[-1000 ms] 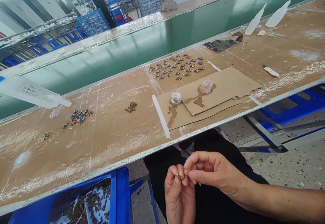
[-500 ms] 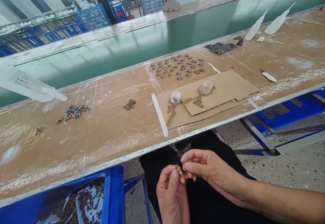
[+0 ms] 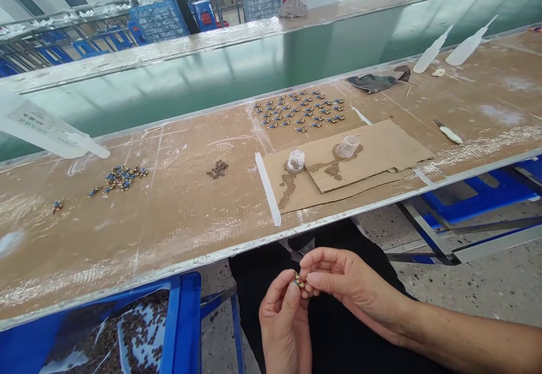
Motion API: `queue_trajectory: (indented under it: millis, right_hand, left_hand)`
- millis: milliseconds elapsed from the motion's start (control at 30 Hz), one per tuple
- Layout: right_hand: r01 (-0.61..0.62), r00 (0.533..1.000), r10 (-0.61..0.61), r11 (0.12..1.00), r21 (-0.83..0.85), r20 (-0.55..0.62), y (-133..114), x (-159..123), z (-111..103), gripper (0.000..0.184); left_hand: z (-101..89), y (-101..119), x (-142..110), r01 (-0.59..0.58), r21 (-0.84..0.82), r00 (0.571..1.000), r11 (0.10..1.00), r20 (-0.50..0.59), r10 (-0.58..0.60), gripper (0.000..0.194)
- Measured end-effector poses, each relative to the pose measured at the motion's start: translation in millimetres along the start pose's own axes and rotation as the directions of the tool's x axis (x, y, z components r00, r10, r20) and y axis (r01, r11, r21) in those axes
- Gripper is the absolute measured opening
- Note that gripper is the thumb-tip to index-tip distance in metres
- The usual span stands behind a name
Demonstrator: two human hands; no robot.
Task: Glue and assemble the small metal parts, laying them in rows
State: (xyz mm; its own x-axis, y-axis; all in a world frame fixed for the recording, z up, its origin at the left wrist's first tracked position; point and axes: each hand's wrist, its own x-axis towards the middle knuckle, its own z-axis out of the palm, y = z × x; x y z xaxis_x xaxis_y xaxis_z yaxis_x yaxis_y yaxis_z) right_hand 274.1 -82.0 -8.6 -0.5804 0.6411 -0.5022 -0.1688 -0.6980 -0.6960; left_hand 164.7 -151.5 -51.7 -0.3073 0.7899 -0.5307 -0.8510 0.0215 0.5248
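Note:
Low over my lap, in front of the table edge, both hands are together. Between thumb and forefinger, my left hand (image 3: 283, 320) pinches a small painted figurine (image 3: 299, 281) with blue, yellow and red on it. My right hand (image 3: 353, 283) is closed too, its thumb and fingertips against the figurine's right side; anything tiny inside that pinch is hidden. On the table, similar blue-and-gold figurines (image 3: 302, 108) lie spread in rows, and a heap of them (image 3: 122, 177) is at the left. Between these lies a small pile of brown pieces (image 3: 217, 169).
Two clear cups (image 3: 296, 160) stand on stained cardboard (image 3: 372, 156). White squeeze bottles (image 3: 432, 52) lie at the back right, another bottle (image 3: 42, 128) at the left. A knife (image 3: 449, 132) and dark cloth (image 3: 375, 82) are rightward. A blue bin (image 3: 182, 317) holds brown pieces. A person stands beyond.
The figurine has turned slightly in my fingers, and its thin upright tip no longer shows. Both hands stay together; the whole view has shifted a little.

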Motion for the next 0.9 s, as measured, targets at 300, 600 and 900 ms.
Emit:
queue_trajectory:
  millis: [300, 600, 900]
  right_hand:
    - [0.025, 1.000, -0.023, 0.996, -0.083, 0.019, -2, -4, 3, 0.024]
    - [0.052, 0.998, -0.047, 0.993, -0.106, 0.049, -2, -6, 5, 0.023]
    - [0.060, 0.997, -0.055, 0.993, -0.106, 0.054, -3, -5, 6, 0.022]
  left_hand:
    - [9.7, 4, -6, 0.147, -0.105, 0.984, 0.984, 0.116, -0.135, 0.012]
    - [11.0, 6, -8, 0.192, -0.136, 0.975, 0.972, 0.137, -0.173, 0.012]
    - [11.1, 6, -8, 0.192, -0.152, 0.974, 0.969, 0.154, -0.169, 0.010]
